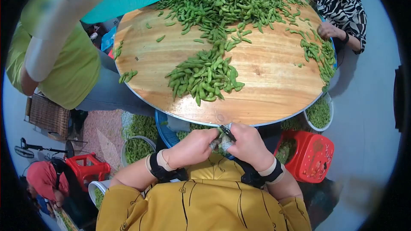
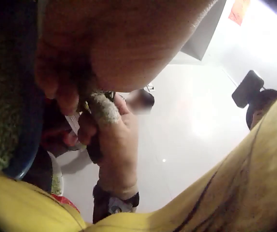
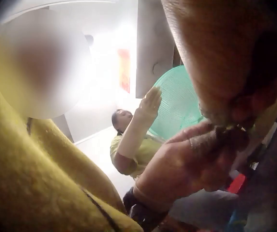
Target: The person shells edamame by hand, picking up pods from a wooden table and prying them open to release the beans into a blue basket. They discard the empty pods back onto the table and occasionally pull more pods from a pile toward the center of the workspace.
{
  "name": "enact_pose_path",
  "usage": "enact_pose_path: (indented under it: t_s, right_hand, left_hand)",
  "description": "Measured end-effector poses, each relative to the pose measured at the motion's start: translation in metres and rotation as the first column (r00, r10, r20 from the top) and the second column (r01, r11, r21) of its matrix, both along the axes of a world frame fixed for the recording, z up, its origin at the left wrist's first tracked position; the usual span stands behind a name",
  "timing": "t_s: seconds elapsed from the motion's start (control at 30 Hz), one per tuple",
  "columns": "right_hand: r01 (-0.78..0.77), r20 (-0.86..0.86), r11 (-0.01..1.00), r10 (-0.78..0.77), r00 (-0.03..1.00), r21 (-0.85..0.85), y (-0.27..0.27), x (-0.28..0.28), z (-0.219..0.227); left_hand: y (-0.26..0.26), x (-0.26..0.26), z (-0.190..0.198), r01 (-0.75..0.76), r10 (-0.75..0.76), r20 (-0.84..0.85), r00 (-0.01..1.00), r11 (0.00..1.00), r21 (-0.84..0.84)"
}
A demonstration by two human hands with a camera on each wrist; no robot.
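Note:
My left hand (image 1: 193,146) and right hand (image 1: 251,146) meet at the near edge of a round wooden table (image 1: 274,98). A small black tool (image 1: 227,133) is gripped in my right hand; its exact kind I cannot tell. Against it, my left fingers pinch a green soybean pod (image 1: 221,131), mostly covered by the fingers. Whitish wrapping (image 2: 104,108) covers a finger of my right hand, seen in the left wrist view. Just beyond the hands lies a small heap of soybean pods (image 1: 203,77), trailing back to a much larger pile (image 1: 231,2).
Below the table edge stands a blue basket (image 1: 165,132), with a red stool (image 1: 314,156) to the right and a white bucket (image 1: 320,112) of green pieces. At left, a person in a lime shirt (image 1: 70,66) raises a turquoise basket (image 1: 132,0). Another person (image 1: 342,13) works at right.

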State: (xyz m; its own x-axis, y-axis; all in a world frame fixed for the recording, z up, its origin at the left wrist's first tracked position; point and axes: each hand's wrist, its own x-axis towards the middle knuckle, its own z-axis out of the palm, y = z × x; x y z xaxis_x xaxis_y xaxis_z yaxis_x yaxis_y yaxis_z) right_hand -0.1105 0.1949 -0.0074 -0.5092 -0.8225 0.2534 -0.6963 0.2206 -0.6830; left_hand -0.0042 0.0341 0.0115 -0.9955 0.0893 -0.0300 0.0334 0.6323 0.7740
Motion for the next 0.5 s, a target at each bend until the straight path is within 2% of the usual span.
enact_pose_path:
  t_s: [0.1,0.17,0.27,0.3,0.37,0.4,0.43,0.47,0.5]
  right_hand:
    - [-0.05,0.05,0.999,0.05,0.998,0.005,0.002,-0.003,0.004]
    - [-0.047,0.023,0.999,0.047,0.999,0.016,0.0,0.0,0.003]
    - [-0.067,-0.006,0.996,0.068,0.998,0.052,0.0,0.004,-0.008]
    - [-0.148,0.011,0.988,0.148,0.989,0.05,-0.001,0.004,-0.009]
    - [-0.301,0.027,0.952,0.3,0.954,0.049,-0.003,0.001,-0.016]
    - [-0.303,0.017,0.952,0.303,0.953,0.048,-0.005,-0.002,-0.009]
    - [-0.283,0.07,0.958,0.28,0.958,0.048,-0.006,-0.005,0.001]
    - [-0.264,0.126,0.963,0.256,0.958,0.05,-0.009,-0.009,0.008]
    - [-0.187,0.108,0.98,0.179,0.978,0.067,-0.013,-0.016,0.012]
  left_hand:
    - [-0.006,0.003,0.007,-0.031,0.03,0.015,0.999,0.997,0.071]
    - [-0.018,0.01,0.012,-0.138,0.097,0.246,0.964,0.978,0.156]
    - [-0.04,0.03,0.006,-0.223,0.191,0.251,0.949,0.969,0.104]
    - [-0.048,0.036,0.006,-0.223,0.194,0.239,0.952,0.97,0.101]
    - [-0.064,0.055,0.005,-0.335,0.336,0.226,0.914,0.941,-0.045]
    - [-0.077,0.068,-0.008,-0.344,0.366,0.156,0.917,0.926,-0.155]
    - [-0.086,0.079,-0.011,-0.316,0.379,0.107,0.919,0.872,-0.374]
    - [-0.098,0.094,-0.021,-0.25,0.425,0.182,0.886,0.771,-0.586]
    - [-0.107,0.112,-0.035,-0.219,0.482,0.212,0.85,0.689,-0.691]
